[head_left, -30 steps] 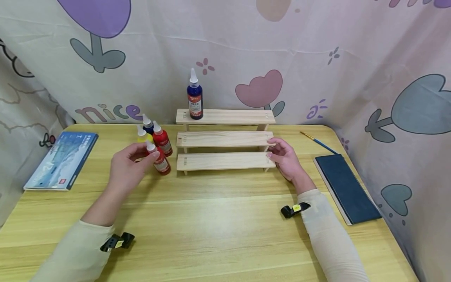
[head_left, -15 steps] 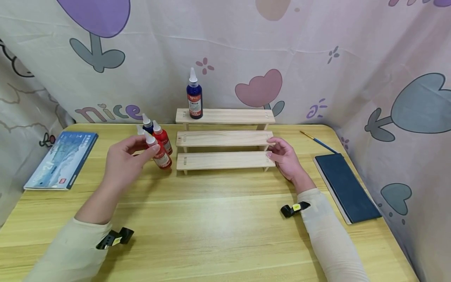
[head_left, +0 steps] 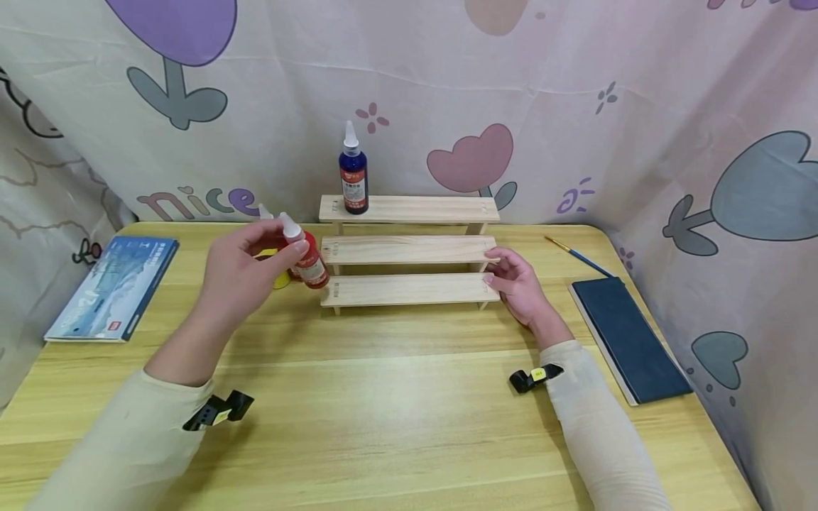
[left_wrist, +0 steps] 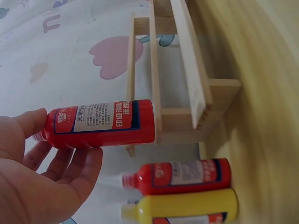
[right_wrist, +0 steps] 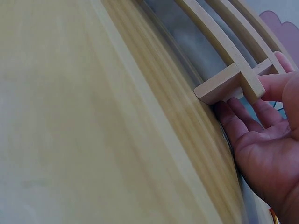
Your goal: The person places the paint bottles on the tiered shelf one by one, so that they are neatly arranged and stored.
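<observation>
Tilted and off the table, a red squeeze bottle (head_left: 309, 265) with a white nozzle is pinched near its neck by my left hand (head_left: 238, 273). It is beside the left end of a three-tier wooden rack (head_left: 409, 289). On the table, another red bottle (left_wrist: 187, 177) and a yellow bottle (left_wrist: 191, 205) stand side by side, mostly hidden by my left hand in the head view. A dark blue bottle (head_left: 354, 183) stands upright at the left of the top tier. My right hand (head_left: 520, 289) grips the right end of the rack, thumb on the lowest tier.
A blue and white book (head_left: 113, 287) lies at the table's left. To the right are a dark notebook (head_left: 629, 341) and a thin paintbrush (head_left: 578, 257). A patterned curtain (head_left: 409, 92) hangs close behind the rack.
My left hand has raised the red bottle off the table and carried it right and away, towards the rack's left end. The right hand and the rack have stayed put.
</observation>
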Tool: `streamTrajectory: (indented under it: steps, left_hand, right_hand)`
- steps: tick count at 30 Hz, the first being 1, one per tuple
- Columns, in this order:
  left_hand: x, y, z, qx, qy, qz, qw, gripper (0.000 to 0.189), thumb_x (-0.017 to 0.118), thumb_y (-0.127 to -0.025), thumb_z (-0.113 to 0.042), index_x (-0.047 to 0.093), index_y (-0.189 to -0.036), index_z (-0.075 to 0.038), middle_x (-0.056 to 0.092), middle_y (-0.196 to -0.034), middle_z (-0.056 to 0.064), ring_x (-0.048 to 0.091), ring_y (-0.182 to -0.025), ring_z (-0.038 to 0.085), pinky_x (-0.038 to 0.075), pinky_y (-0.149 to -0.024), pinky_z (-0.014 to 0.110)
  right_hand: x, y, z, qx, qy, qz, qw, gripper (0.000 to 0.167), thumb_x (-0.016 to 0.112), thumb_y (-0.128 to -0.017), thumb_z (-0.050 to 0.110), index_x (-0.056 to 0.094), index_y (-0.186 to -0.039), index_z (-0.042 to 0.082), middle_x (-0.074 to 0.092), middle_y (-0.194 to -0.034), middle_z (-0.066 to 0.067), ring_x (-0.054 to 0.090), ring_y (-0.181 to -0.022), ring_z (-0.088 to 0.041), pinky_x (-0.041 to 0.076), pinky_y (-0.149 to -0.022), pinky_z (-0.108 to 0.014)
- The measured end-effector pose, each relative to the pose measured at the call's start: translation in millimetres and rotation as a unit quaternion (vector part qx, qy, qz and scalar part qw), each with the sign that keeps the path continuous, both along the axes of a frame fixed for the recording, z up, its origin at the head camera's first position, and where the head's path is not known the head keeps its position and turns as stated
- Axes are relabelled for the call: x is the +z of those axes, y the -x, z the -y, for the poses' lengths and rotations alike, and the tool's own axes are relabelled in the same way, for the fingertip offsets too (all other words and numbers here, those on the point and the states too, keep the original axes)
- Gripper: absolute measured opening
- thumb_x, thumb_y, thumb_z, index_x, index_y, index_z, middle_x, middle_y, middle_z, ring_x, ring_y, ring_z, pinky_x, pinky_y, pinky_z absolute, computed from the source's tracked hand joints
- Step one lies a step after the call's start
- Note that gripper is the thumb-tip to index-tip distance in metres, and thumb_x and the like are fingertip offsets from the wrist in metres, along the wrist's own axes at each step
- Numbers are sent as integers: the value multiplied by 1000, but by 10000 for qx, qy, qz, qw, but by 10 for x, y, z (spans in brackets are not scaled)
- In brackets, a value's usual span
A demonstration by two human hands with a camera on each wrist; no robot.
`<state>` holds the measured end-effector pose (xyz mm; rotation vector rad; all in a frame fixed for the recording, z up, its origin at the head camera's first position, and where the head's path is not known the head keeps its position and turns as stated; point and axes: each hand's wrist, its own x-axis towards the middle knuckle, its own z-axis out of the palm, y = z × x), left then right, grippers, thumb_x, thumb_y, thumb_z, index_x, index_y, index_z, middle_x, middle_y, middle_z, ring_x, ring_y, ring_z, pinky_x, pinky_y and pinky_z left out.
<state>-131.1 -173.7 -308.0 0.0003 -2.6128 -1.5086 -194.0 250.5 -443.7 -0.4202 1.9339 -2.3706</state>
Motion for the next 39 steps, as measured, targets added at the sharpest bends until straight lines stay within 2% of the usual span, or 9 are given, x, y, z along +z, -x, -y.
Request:
streamTrajectory:
  steps: [8, 13, 18, 25, 33, 39]
  left_hand:
    - [145, 101, -162, -102, -142, -39, 9998, 48, 71, -93, -42, 66, -131, -15, 63, -121, 4, 55, -110, 21, 52, -88, 42]
    - [254, 202, -282, -248, -253, -250, 9991, 45, 73, -92, -40, 67, -129, -15, 65, -118, 4, 59, -108, 19, 51, -91, 41]
    - [378, 294, -399, -411, -425, -395, 9975, 42, 74, -92, -36, 69, -127, -14, 67, -115, 3, 62, -106, 18, 50, -93, 39]
    - [556, 398, -552, -543, -609, -428, 9957, 40, 75, -92, -35, 70, -127, -16, 68, -116, 1, 60, -107, 17, 48, -93, 39]
    - [676, 547, -715, -715, -786, -589, 9926, 38, 76, -92, -31, 71, -125, -15, 68, -114, 2, 60, -104, 16, 51, -90, 32]
    - [711, 722, -846, -1060, -853, -663, 9885, 36, 76, -91, -28, 71, -124, -15, 68, -111, 2, 61, -99, 17, 54, -84, 34]
  right_hand:
    - [-12, 14, -14, -4, 38, -11, 10000, 54, 50, -87, -28, 67, -117, 14, 60, -118, -6, 45, -118, -46, 52, -86, -29]
    - [-8, 15, -19, 7, 61, -83, 9999, 53, 49, -87, -28, 66, -118, 11, 60, -118, -6, 48, -115, -41, 52, -85, -28]
    - [-9, 12, -17, 16, 21, -56, 10000, 54, 49, -87, -29, 66, -118, 12, 60, -118, -5, 45, -116, -45, 52, -86, -28]
    - [-11, 7, -17, 33, 72, -101, 9999, 56, 47, -86, -30, 66, -117, 12, 59, -119, -5, 44, -116, -47, 52, -86, -28]
    - [-25, 9, -11, 18, 35, -81, 10000, 58, 48, -86, -30, 67, -116, 15, 60, -119, -5, 42, -117, -49, 52, -87, -28]
    - [-37, 17, -19, 57, 24, -168, 9998, 54, 50, -87, -28, 66, -118, 12, 60, -118, -5, 44, -114, -47, 51, -85, -28]
